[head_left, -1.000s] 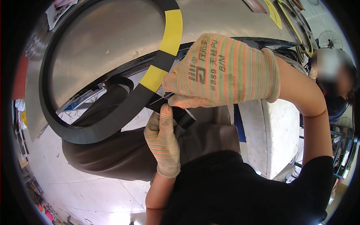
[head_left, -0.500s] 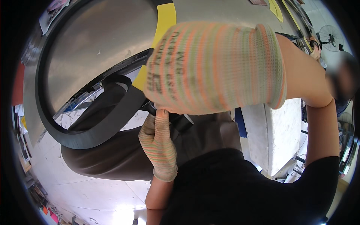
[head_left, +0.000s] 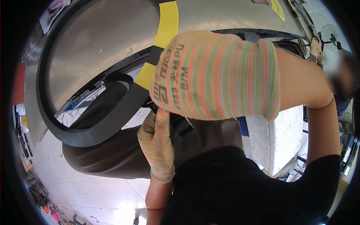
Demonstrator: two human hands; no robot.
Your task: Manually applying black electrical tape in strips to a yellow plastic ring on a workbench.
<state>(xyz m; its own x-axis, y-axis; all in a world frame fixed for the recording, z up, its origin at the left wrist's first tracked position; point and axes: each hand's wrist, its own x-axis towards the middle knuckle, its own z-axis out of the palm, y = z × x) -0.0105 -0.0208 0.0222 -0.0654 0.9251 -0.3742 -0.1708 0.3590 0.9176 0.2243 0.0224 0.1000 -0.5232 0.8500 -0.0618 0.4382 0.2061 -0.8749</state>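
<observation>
My left hand [head_left: 156, 146], in a striped knit glove, is closed, thumb upright against bent fingers. Its tips meet the underside of my right hand [head_left: 213, 75], and what they pinch is hidden. The right hand, gloved alike, shows only its back and cuff; its fingers are out of sight. Just left of both hands runs a large black ring-shaped band [head_left: 88, 135] with yellow sections [head_left: 167, 22]. Its lower part hangs over the table edge above my thigh, and its near right portion passes behind the right hand. Below that hand is a small dark object [head_left: 182, 126] with a pale edge.
A metal-topped table [head_left: 101, 41] with a dark edge lies ahead. Yellow strips [head_left: 277, 10] rest on its far right. A white block-like surface [head_left: 277, 142] stands at my right. Another person's hand [head_left: 315, 48] is at the far right, near a fan [head_left: 332, 37].
My right hand has shifted slightly down and right, uncovering more of the band's yellow and black sections. The left hand keeps its pinch almost in place.
</observation>
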